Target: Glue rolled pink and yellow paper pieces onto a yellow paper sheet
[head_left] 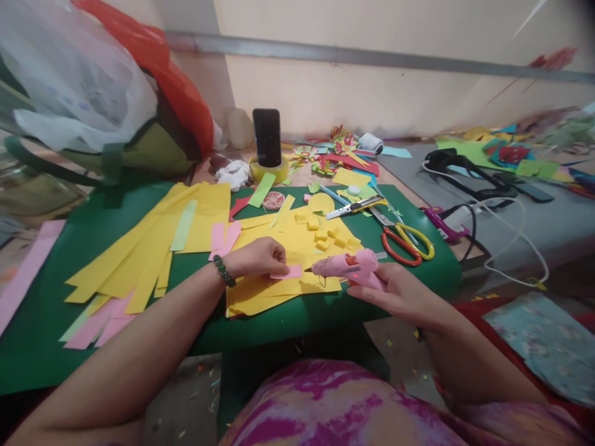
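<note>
1. Left hand, fingers closed on a pink strip near the desk's front edge!
2. Right hand grips the glue gun, nozzle beside that strip!
3. Gluing, apparently; next calls for steady aim.

Pale marks show on a magenta tool, too blurred to read | No words, brands or numbers legible
</note>
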Demonstrator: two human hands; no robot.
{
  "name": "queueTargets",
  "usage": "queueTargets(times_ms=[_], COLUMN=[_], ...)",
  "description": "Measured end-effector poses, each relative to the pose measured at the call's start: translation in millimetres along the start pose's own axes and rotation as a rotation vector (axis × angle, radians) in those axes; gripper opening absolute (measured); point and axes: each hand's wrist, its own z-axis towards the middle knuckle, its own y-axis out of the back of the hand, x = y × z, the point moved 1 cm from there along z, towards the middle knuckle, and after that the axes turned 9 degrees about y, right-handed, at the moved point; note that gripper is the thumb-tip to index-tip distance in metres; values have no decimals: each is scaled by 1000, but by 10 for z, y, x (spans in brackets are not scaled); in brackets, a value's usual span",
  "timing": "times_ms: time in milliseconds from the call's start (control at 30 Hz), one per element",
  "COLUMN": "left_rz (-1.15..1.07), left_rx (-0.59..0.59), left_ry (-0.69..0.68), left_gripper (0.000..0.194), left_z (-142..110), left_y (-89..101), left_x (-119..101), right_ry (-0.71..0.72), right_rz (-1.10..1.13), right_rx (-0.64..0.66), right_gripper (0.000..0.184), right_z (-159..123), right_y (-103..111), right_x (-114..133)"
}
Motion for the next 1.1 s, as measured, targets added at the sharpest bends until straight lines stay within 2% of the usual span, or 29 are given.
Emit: queueTargets(times_ms=[200, 433, 767, 1000, 1100], left_rz=[14, 3, 29, 59, 57], left_rx=[-21, -28, -41, -41, -35], left_ry=[11, 16, 20, 21, 20], left_gripper=[16, 15, 12, 13, 13], left_z=[5, -2, -5, -10, -10], left_y=[-5, -12, -11, -8, -11], left_x=[1, -10, -22, -22, -24], right_ry=[-6, -32, 25, -25, -8], right_rz=[-135, -270, -329, -408, -424], right_rx=[123, 176, 284, 226, 244], right_gripper=[45, 44, 47, 46, 47], right_z=[133, 236, 187, 245, 244], right_y=[-12, -42, -17, -33, -35], right_x=[2, 36, 72, 60, 56])
